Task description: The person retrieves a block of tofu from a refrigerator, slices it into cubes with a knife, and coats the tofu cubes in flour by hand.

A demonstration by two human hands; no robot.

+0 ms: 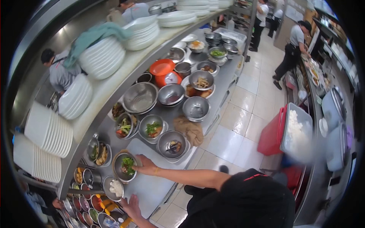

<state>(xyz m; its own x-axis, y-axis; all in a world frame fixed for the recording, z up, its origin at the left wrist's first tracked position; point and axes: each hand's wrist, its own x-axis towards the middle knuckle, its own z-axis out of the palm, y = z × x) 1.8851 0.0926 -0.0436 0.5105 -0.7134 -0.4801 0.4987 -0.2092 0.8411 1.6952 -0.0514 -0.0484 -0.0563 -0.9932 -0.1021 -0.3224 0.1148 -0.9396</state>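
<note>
- The right hand (147, 165) grips the greens bowl (117, 167) at the cutting board's (151, 192) far edge; this one-sided hold may tip it.
- The left hand (132, 207), seemingly released, may knock the white-food bowl (107, 186) beside the board.

The left hand (131, 208) has its forearm (143, 222) cut off by the bottom edge. Haze blurs the lower end of the clear tub (286, 133), and the shelf (131, 62) and its plates (102, 57) partly hide a grey-shirted person (64, 78).
</note>
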